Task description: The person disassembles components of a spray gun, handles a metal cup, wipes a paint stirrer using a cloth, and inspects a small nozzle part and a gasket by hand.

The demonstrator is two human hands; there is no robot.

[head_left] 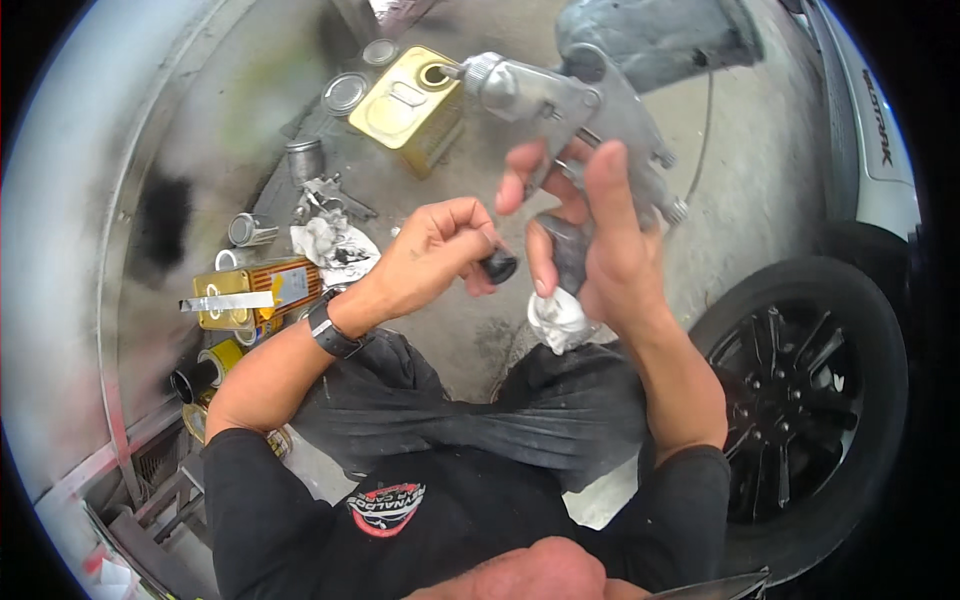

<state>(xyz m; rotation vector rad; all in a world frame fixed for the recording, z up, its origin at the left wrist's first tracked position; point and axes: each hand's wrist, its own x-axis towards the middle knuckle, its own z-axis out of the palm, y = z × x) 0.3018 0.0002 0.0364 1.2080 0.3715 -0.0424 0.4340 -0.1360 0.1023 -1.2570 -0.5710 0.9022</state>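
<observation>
My left hand (435, 255) is closed, its thumb and fingers pinching a small black round cap (499, 266) by its side. Raised to the right of it, my right hand (620, 265) is wrapped round a grey metal spray gun (535, 98), whose nozzle end points to the upper left. A crumpled white cloth or paper (558, 320) sticks out below the fingers of that same hand. Between this white piece and the gun is a dark grey part (568, 255), partly covered by my fingers; I cannot make out what it is.
A yellow rectangular tin (395, 115) stands ahead, with round lids (345, 93) beside it. On the left are a striped tin (285, 290), a metal cup (305, 160) and crumpled white paper (340, 250). A vehicle wheel (790, 400) stands close on my right.
</observation>
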